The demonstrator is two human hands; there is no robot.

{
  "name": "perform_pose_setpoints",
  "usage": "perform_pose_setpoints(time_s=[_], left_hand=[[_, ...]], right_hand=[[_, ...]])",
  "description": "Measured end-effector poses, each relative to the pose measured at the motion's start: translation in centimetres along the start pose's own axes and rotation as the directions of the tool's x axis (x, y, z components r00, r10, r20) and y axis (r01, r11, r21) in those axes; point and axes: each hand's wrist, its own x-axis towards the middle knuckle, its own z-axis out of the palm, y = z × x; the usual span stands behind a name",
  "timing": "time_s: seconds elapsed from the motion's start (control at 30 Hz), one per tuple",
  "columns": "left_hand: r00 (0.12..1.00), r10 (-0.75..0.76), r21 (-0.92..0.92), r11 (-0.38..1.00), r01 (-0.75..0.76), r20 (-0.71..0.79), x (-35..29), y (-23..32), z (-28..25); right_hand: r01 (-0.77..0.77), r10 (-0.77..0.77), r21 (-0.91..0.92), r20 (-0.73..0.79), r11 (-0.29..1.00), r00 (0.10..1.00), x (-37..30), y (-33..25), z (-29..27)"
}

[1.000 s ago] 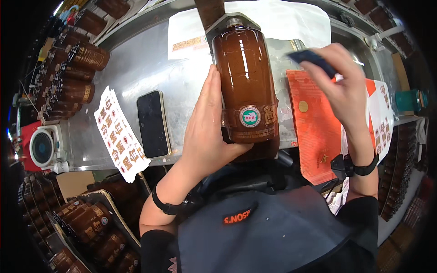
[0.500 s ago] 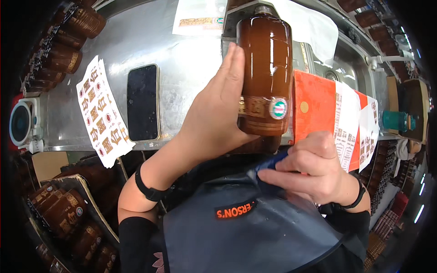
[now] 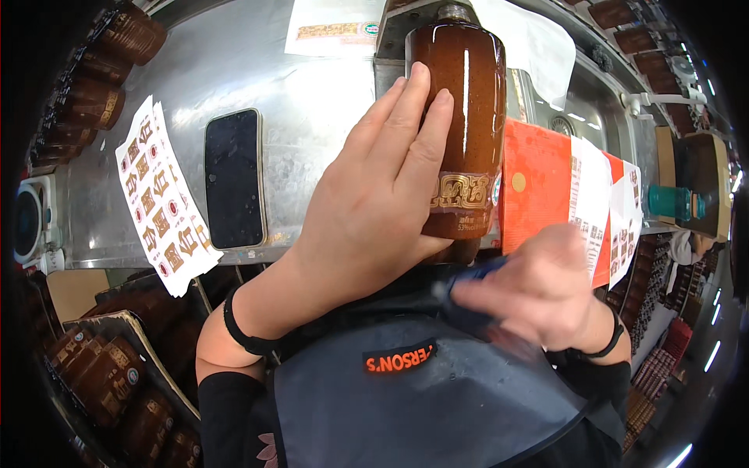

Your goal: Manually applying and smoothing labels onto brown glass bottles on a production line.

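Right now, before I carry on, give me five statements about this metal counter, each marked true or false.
1. The left hand touches the glossy brown bottle. True.
2. The black rectangular phone lies right of the bottle. False: it lies to the left.
3. The right hand, blurred, holds a dark blue item. True.
4. The white printed label sheets lie between phone and bottle. False: they lie left of the phone.
5. The flat orange-red packet lies right of the bottle. True.

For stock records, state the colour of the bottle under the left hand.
The bottle is glossy brown, best in the head view.
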Motion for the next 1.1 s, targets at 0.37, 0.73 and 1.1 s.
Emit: perform_pose_setpoints(time_s=[0.37, 0.73, 1.1], left_hand=[[0.962, -0.258, -0.636, 0.729, 0.252, 0.085, -1.3, -2.0, 1.5], [0.951, -0.274, -0.715, 0.637, 0.288, 0.139, -2.1, -3.7, 2.0], [0.98, -0.198, -0.286, 0.938, 0.196, 0.024, -1.2, -0.8, 1.8]], right_hand=[[-0.456, 0.542, 0.329, -0.249, 0.827, 0.803, -2.9, 1.1, -1.0], [-0.52, 0.759, 0.595, -0.26, 0.613, 0.597, -3.6, 1.9, -0.1], [0.075, -0.082, -0.073, -0.092, 0.994, 0.992, 1.2, 0.8, 0.7]])
